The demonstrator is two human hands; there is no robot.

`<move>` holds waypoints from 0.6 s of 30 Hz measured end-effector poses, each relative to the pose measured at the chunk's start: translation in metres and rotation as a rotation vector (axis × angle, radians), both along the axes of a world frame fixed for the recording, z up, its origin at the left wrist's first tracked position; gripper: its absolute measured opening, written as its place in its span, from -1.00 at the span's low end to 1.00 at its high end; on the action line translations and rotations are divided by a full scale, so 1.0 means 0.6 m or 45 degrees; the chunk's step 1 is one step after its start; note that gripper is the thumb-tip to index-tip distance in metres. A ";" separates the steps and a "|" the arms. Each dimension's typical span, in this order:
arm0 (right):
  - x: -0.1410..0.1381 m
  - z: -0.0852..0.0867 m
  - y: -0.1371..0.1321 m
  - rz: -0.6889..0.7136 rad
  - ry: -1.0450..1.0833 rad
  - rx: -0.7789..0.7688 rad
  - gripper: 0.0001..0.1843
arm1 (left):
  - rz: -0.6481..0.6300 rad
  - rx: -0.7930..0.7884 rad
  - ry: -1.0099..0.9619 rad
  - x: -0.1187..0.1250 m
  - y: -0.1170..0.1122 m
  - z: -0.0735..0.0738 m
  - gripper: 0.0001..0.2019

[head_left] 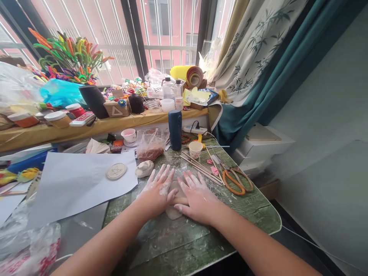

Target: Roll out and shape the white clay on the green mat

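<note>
Both of my hands, dusted with white powder, lie palm-down side by side. My left hand (pixel 157 191) has its fingers stretched out and slightly spread. My right hand (pixel 198 197) is also flat with spread fingers, its thumb pointing toward the left one. A short wooden rod (pixel 181 200) like a rolling pin shows between them, its ends hidden under the palms. Beneath the rod is a flattened piece of pale clay (pixel 174 213). Beyond my left fingertips sits a lump of pale clay (pixel 144 168).
On white paper (pixel 86 188) at left rests a clay disc with a star (pixel 116 171). Scissors (pixel 237 181), wooden sticks (pixel 201 168) and a paper cup (pixel 195 149) lie to the right. A dark blue cylinder (pixel 175 130) stands behind, near a plastic bag (pixel 151 145).
</note>
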State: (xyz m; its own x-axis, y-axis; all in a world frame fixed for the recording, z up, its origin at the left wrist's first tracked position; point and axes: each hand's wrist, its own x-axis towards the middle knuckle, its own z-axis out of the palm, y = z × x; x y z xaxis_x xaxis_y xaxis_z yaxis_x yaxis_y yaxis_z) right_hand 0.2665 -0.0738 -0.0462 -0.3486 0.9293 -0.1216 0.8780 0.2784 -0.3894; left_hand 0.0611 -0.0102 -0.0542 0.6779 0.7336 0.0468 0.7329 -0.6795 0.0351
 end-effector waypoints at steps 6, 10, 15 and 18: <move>0.026 -0.003 0.074 0.034 -0.032 0.087 -0.17 | 0.045 0.081 -0.121 0.027 0.060 -0.006 -0.43; 0.031 -0.002 0.106 0.014 -0.051 0.172 -0.29 | 0.024 0.102 -0.214 0.036 0.085 -0.003 -0.49; 0.026 0.001 0.105 0.012 -0.077 0.198 -0.34 | 0.031 0.119 -0.256 0.028 0.078 -0.006 -0.52; 0.017 -0.008 0.068 0.013 -0.063 0.192 -0.30 | 0.074 0.144 -0.228 0.013 0.041 -0.015 -0.47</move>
State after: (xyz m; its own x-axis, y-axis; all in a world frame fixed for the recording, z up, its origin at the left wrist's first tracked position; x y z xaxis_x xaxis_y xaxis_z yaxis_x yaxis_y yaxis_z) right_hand 0.2764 -0.0332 -0.0508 -0.3548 0.9349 0.0019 0.8920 0.3392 -0.2989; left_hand 0.0687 0.0145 -0.0635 0.6082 0.7544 0.2469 0.7598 -0.6433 0.0937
